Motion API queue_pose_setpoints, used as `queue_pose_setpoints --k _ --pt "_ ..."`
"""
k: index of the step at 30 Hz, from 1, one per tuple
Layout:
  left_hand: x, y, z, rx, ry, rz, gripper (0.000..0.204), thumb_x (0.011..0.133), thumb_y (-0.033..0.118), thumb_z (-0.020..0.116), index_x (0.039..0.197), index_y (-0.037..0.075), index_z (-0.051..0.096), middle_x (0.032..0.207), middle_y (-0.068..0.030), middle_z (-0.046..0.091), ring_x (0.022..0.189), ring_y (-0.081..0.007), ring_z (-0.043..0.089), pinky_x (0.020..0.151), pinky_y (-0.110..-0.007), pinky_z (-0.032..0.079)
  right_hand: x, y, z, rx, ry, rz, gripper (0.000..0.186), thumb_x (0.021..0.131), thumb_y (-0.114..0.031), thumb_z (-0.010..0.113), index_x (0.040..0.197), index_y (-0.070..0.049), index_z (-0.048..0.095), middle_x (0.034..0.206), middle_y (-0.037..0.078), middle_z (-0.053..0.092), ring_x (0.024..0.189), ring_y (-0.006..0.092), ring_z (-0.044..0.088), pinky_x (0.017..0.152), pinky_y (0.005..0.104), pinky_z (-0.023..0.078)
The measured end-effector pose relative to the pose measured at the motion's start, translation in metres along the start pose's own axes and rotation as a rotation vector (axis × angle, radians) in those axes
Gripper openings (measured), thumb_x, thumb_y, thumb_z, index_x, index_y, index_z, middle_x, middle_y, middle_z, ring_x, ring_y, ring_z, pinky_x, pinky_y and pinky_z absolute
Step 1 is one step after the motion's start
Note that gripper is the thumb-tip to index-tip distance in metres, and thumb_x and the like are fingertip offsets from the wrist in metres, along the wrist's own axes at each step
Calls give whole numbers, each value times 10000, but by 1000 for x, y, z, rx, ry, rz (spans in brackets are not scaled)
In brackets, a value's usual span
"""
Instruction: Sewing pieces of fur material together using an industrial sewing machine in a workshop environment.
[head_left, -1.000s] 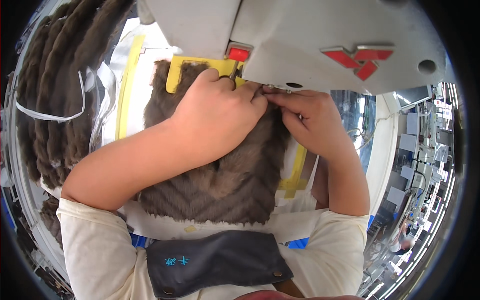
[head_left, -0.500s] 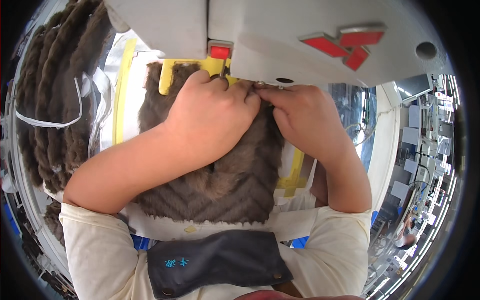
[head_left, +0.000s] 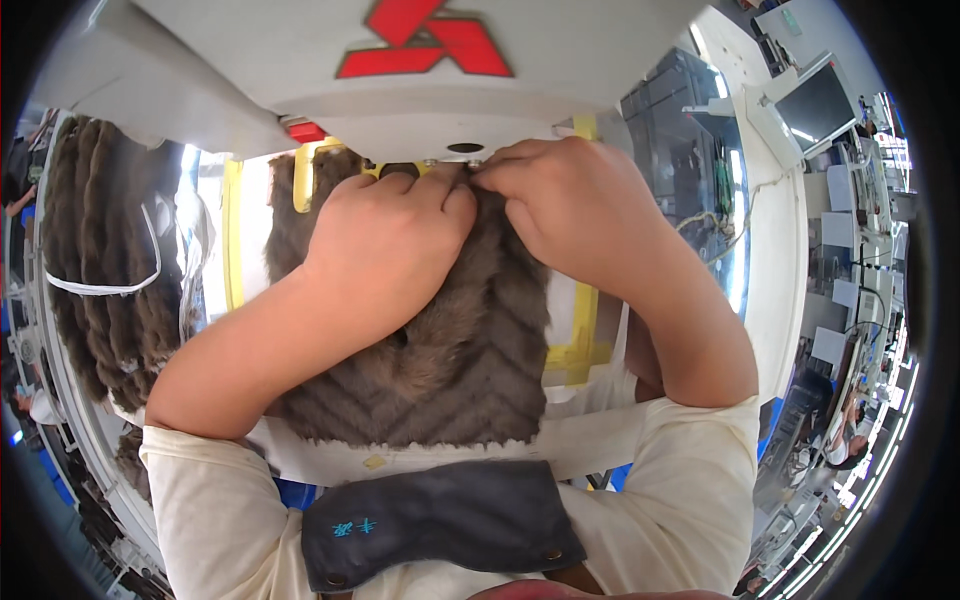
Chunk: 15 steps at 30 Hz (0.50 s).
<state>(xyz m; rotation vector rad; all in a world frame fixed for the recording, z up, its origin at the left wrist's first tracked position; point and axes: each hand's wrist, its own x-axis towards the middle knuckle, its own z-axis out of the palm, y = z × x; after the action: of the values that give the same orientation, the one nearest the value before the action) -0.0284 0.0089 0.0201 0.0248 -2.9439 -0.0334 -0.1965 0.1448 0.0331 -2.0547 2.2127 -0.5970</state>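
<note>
A brown fur piece [head_left: 460,390] with chevron-like ridges lies on the work surface in front of me, below the head of a white sewing machine [head_left: 570,60]. My left hand [head_left: 390,235] rests on its upper part, fingers curled and closed on the fur close under the machine head. From the other side, my right hand [head_left: 575,210] pinches the fur's upper edge, its fingertips almost meeting the left ones. The machine head and my own fingers hide the needle area and the exact grip.
At the left lie several long brown fur strips [head_left: 100,230] with a white band [head_left: 105,288] across them. Yellow tape [head_left: 580,350] marks the white work surface. A monitor [head_left: 815,105] stands at the far right. Further off at the right, another person [head_left: 845,450] sits among tables.
My view has shifted, so the machine head and its red emblem sit further left. Both hands keep hold of the fur at the machine; little else differs.
</note>
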Motion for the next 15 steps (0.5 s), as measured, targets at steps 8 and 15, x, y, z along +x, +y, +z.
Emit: queue_pose_setpoints --k 8,15 --pt "-1 0 1 -45 37 13 291 825 113 592 1094 52 682 1192 -107 724 851 -232 713 743 -382 554 -6 12 1 16 -11 -79 269 833 -74 577 1009 -103 779 1076 30 758 891 276 717 728 395 576" --pt "-21 -3 -4 -74 80 89 387 817 134 604 1186 47 682 1231 -103 712 791 -187 668 694 -338 510 5 0 -7 -64 -123 51 296 834 -70 604 1057 -134 789 1089 53 762 895 299 718 748 406 584"
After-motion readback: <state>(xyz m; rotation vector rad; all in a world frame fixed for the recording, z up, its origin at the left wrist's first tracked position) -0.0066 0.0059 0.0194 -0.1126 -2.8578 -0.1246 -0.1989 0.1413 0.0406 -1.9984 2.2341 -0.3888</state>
